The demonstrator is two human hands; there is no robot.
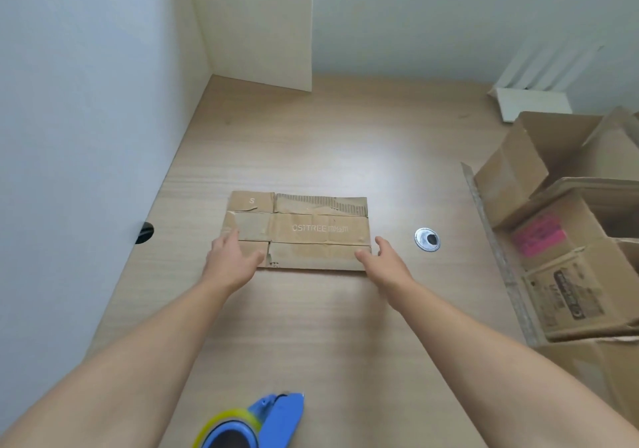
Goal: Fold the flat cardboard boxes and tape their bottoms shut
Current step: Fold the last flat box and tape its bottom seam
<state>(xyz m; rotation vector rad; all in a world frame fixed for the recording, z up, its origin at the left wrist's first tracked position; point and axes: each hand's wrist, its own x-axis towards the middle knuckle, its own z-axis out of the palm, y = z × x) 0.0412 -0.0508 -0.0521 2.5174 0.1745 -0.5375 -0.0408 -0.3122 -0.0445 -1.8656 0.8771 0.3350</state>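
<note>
A flat brown cardboard box (pixel 311 230) with white lettering lies in the middle of the wooden table (pixel 311 136). My left hand (pixel 231 257) reaches over its near left corner, fingers relaxed and spread. At the near right corner my right hand (pixel 383 257) is held with fingers loosely extended; whether it touches the cardboard I cannot tell. Neither hand grips anything. A blue tape dispenser (pixel 266 420) with a yellowish roll of tape sits at the table's near edge, between my forearms.
Several folded cardboard boxes (pixel 560 240) are piled at the right side of the table. A metal cable grommet (pixel 427 239) sits right of the flat box. A white wall (pixel 86 102) borders the left, and a white panel (pixel 262 33) stands at the back.
</note>
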